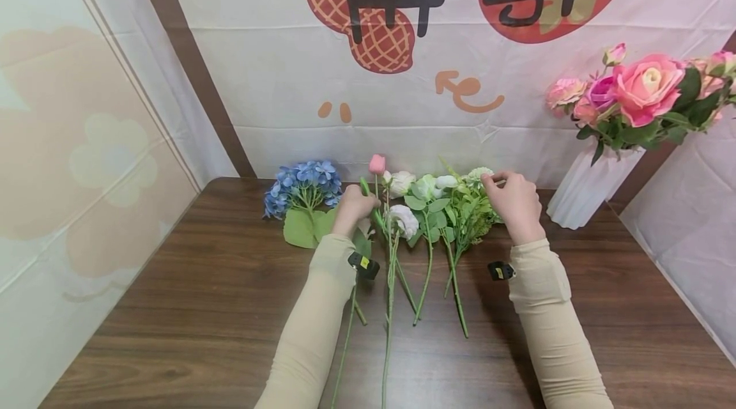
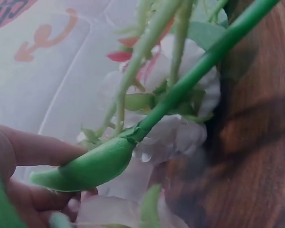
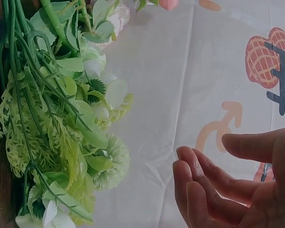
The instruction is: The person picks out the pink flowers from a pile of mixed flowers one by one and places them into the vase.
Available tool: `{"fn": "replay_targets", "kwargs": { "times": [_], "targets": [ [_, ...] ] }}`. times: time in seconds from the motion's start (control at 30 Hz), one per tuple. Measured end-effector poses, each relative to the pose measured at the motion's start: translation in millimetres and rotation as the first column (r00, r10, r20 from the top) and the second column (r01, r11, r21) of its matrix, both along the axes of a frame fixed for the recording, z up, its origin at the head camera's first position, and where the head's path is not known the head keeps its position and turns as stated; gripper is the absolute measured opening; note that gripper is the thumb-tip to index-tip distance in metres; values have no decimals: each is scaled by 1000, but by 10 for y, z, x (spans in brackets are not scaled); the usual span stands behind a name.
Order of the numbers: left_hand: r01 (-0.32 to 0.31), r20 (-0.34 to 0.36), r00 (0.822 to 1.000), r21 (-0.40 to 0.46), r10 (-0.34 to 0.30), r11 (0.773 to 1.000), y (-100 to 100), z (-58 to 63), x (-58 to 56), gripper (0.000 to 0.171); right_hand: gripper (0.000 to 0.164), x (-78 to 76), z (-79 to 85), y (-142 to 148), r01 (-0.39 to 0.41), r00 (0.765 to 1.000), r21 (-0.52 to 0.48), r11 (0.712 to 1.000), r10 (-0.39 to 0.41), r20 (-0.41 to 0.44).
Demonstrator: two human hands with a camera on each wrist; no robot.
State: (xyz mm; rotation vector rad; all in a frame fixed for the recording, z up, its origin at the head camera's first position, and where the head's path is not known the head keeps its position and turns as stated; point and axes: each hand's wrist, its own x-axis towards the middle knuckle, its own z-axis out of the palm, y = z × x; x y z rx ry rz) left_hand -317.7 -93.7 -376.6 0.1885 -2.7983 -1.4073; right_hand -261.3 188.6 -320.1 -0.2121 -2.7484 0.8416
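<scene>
My left hand (image 1: 358,208) pinches the swollen, pointed green end (image 2: 92,166) of a thick green flower stem (image 2: 199,71) between thumb and fingers. Right beside it stands a pink tulip head (image 1: 377,164), and a whitish ruffled flower (image 1: 404,222) lies just to the right. Blue hydrangea blooms (image 1: 307,184) with broad green leaves are on the left of that hand. My right hand (image 1: 514,201) is raised near a pale green pompon flower (image 3: 113,161) and leafy greenery (image 3: 52,123); its fingers are loosely bent, with nothing between them in the right wrist view.
A white ribbed vase (image 1: 592,188) with pink roses (image 1: 650,89) stands at the back right of the brown wooden table (image 1: 230,307). Cream and white flowers (image 1: 401,183) lie in a row along the back, stems toward the front. A printed cloth (image 1: 259,77) hangs behind.
</scene>
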Motion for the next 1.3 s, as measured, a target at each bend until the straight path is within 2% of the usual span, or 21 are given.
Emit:
{"fn": "replay_targets", "kwargs": {
  "times": [0.13,0.33,0.47,0.67,0.9,1.07,1.3],
  "targets": [
    [-44,-50,998,-9,43,999,13,61,23,14,53,3,2,-6,-4,1000,3,1000,4,2],
    [-88,-107,990,34,91,996,14,202,89,16,54,9,0,-6,-7,1000,-2,1000,7,3],
    [-95,-155,982,66,104,993,7,274,124,18,54,4,-8,-9,-8,1000,3,1000,8,0],
    [-80,-231,966,163,117,983,-15,402,185,21,53,4,-9,-5,-8,1000,5,1000,8,-3],
    [-53,-369,918,252,146,966,-44,586,307,18,53,12,6,-19,-17,1000,-6,1000,17,-6],
    [-18,-435,885,321,164,947,-60,700,423,17,52,30,12,-40,-18,1000,-2,1000,18,-18],
    [12,-551,809,361,203,933,-67,850,558,14,48,35,27,-97,-25,998,-19,1000,24,-54]
  ]
}}
